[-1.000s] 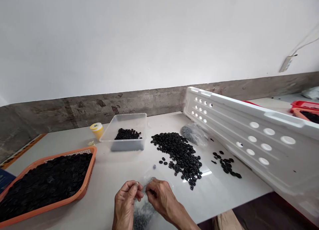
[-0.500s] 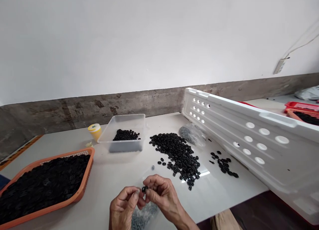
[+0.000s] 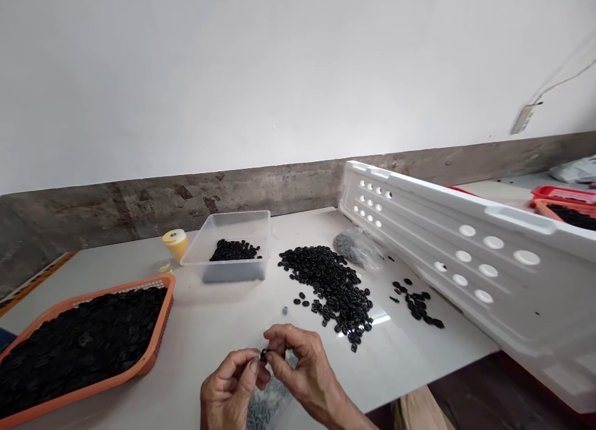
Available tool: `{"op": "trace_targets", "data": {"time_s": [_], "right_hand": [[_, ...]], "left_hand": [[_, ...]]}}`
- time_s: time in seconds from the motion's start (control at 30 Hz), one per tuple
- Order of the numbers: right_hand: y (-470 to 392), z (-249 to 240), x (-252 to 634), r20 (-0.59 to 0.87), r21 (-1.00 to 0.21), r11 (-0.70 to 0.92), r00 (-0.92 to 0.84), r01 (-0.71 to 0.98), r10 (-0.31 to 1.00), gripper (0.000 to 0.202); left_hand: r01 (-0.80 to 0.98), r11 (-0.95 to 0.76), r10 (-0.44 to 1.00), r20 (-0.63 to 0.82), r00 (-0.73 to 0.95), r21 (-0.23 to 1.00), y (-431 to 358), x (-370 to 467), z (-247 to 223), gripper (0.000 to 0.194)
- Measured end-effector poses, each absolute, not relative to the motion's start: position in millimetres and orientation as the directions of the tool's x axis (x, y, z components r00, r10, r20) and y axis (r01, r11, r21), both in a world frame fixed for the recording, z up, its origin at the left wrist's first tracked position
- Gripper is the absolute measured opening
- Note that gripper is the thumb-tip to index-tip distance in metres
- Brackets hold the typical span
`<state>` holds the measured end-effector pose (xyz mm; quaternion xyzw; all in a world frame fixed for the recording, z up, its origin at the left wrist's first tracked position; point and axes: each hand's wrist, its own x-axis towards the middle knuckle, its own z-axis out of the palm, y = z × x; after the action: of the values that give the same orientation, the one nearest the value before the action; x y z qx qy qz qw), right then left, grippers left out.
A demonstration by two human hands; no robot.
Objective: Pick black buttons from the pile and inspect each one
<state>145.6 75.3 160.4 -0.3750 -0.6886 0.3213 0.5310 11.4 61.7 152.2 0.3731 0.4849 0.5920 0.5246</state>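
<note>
My right hand (image 3: 302,368) pinches a small black piece (image 3: 264,354) between thumb and fingertips. The fingertips of my left hand (image 3: 235,383) are pressed together right beside it; whatever they hold is too small to make out. Beneath both hands lies a clear bag of small grey metal parts (image 3: 265,405), partly covered by them. Beyond my right hand spreads a heap of black pieces (image 3: 326,281). A clear plastic box (image 3: 237,270) behind the hands contains more small black pieces (image 3: 235,250).
At left is an orange basket (image 3: 158,337) full of black pieces. A yellow-and-white spool (image 3: 176,245) stands by the box. Another clear bag (image 3: 361,250) lies behind the heap. A long white perforated panel (image 3: 419,231) stands along the right, beside scattered black pieces (image 3: 419,306).
Both hands have shifted slightly left, still close together. The black piece has moved nearer the left fingertips and is now more covered by the fingers.
</note>
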Motion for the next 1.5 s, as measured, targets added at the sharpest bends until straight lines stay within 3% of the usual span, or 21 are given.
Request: {"op": "trace_targets", "data": {"time_s": [0.13,0.37,0.5,0.67,1.13,1.5], "right_hand": [[75,157,142,0.459,-0.872,0.48,-0.186,0.094,0.869,0.009],[74,156,144,0.42,-0.905,0.425,-0.118,0.021,0.9,0.02],[75,166,146,0.385,-0.923,0.369,-0.241,-0.11,0.891,0.028],[76,176,149,0.443,-0.889,0.457,-0.214,0.019,0.871,0.021],[76,176,149,0.489,-0.841,0.528,-0.254,0.114,0.834,0.02],[72,173,149,0.602,-0.714,0.658,-0.27,0.24,0.752,0.023]], "left_hand": [[-0.312,0.002,0.98,-0.064,-0.188,0.95,62,13,148,0.042],[-0.267,0.045,0.991,-0.076,-0.107,0.963,60,9,150,0.043],[-0.247,0.045,0.998,-0.052,-0.022,0.968,59,6,154,0.043],[-0.222,0.046,0.999,-0.043,0.019,0.974,57,5,158,0.045],[-0.177,0.036,0.999,-0.031,0.036,0.984,58,2,159,0.046],[-0.092,0.029,0.999,-0.026,0.042,0.995,59,1,155,0.049]]}}
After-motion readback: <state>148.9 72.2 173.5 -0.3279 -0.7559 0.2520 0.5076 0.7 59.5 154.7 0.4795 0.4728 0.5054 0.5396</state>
